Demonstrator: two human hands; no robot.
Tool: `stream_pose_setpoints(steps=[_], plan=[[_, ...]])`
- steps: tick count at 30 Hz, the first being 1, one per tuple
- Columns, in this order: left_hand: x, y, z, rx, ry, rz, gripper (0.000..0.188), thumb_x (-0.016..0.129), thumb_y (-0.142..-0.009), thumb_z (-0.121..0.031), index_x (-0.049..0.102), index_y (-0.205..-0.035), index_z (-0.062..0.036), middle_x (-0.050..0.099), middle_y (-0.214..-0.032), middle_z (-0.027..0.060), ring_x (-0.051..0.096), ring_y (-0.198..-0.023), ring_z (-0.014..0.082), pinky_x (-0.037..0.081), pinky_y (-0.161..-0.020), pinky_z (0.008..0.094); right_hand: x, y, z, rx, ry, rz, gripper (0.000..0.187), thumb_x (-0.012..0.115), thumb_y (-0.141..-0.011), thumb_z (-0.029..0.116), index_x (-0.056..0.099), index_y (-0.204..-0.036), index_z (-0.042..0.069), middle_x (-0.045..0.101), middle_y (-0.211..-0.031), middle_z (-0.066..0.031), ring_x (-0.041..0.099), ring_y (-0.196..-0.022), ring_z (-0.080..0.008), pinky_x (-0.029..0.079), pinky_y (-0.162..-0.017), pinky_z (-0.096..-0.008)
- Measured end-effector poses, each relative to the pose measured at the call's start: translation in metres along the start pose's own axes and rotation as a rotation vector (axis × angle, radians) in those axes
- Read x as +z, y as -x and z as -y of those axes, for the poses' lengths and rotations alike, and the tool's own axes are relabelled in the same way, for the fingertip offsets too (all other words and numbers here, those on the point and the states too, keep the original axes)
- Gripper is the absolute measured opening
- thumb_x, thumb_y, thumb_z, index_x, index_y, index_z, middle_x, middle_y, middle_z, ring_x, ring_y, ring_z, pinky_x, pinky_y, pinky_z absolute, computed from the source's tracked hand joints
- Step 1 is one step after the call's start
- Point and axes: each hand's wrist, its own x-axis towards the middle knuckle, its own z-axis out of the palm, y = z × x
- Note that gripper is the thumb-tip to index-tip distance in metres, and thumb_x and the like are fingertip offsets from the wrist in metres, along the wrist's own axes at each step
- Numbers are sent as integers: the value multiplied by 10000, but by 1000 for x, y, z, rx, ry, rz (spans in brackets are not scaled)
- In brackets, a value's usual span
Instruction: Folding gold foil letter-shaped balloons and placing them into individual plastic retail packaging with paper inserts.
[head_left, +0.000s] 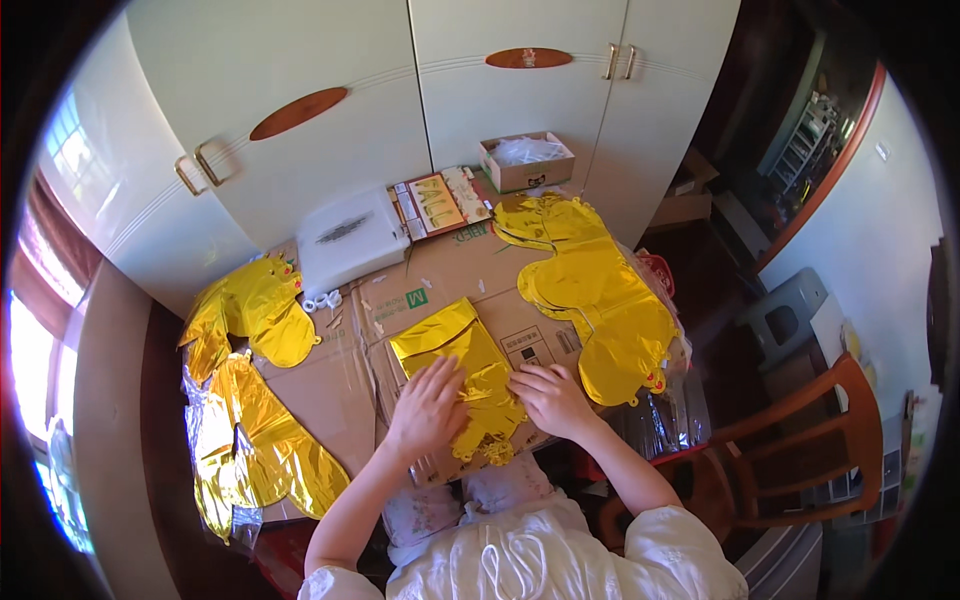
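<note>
Hands: two. The left hand (430,408) lies open, fingers spread on the centre foil. The right hand (552,400) rests at its right edge with fingers extended; we cannot tell whether they pinch it.
Centre foil (465,345): one gold metallic piece, creased, roughly rectangular at its far end and ragged at its near end; flat on the desk (338,395), between and under the hands.
Chair (800,440): one, brown wood, slatted back, at right.
Left foils: two gold pieces, the near foil (268,440) tapered and wrinkled, the far foil (250,315) round-lobed. Clear film (197,415) shows beside the near one.
Right foil stack (610,310): gold, smooth, lobed outline; we cannot count its layers.
Desk cover: brown cardboard (455,272), flat, with green print.
White rings (322,300): a small cluster near the white block.
White block (352,240): one, rectangular, dark smudge on top.
Printed pack (440,205): one, flat, yellow panel; contents indeterminable.
Carton (528,165): one, open-topped cardboard, filled with translucent whitish pieces, which we cannot count.
Cabinet (330,60): pale, glossy; we count two brown oval inlays and four handles.
</note>
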Motion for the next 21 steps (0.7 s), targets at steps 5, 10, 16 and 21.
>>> stream_pose_setpoints(steps=[5,10,16,21], plan=[[32,-26,-4,70,-138,83,577,582,-901,-359,483,-1377,-49,449,-1458,154,390,-1376,338,280,-1133,504,3,2,7,6,28,-17,279,632,-844,115,677,-1119,95,640,-1239,-26,554,-1205,-199,395,-960,-413],[45,-35,2,32,-154,145,628,562,-907,-429,454,-1422,-87,420,-1486,145,348,-1401,343,230,-1134,584,0,1,-9,27,-69,-42,276,615,-872,112,676,-1141,112,651,-1223,-14,571,-1174,-193,395,-961,-417],[49,-36,4,15,-174,194,697,506,-906,-534,428,-1443,-98,367,-1521,148,290,-1433,337,183,-1151,584,-4,-21,-52,-14,-113,31,206,666,-860,185,743,-1050,207,659,-1199,18,550,-1171,-186,395,-972,-401],[42,-38,0,-6,-149,224,865,498,-841,-685,395,-1463,-93,346,-1528,166,253,-1448,346,160,-1157,580,-6,-29,-53,-140,-149,146,212,683,-841,198,749,-1041,223,647,-1208,30,534,-1186,-179,380,-979,-393]])
